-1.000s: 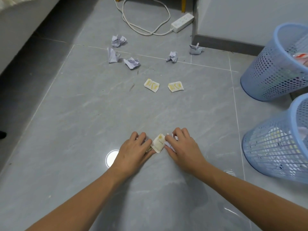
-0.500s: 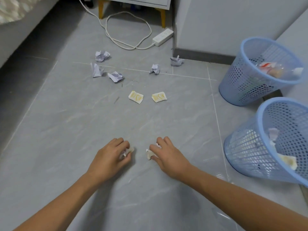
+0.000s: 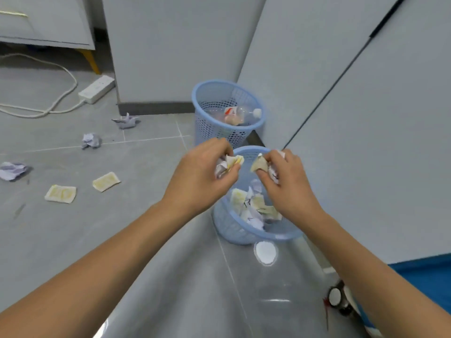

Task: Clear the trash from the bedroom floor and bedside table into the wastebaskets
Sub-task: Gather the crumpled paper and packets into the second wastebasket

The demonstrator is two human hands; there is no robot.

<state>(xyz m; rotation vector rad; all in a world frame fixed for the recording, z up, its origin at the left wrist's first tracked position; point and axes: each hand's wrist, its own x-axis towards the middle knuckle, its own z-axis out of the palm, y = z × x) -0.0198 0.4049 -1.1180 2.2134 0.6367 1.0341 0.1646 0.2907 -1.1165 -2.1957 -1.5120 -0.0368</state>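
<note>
Head cam: left hand (image 3: 202,176) & right hand (image 3: 285,181), each pinching scraps, have lifted off the floor (image 3: 97,228), now over near basket (image 3: 234,230).

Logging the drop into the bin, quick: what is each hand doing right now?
Left hand: closed on crumpled paper and a yellow wrapper, over the near basket.
Right hand: closed on crumpled scraps, over the same basket.

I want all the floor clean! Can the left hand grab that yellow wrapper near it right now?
Probably not yet: the left hand is already full of crumpled trash, held over the near wastebasket. Nothing blocks the yellow wrapper.
</note>
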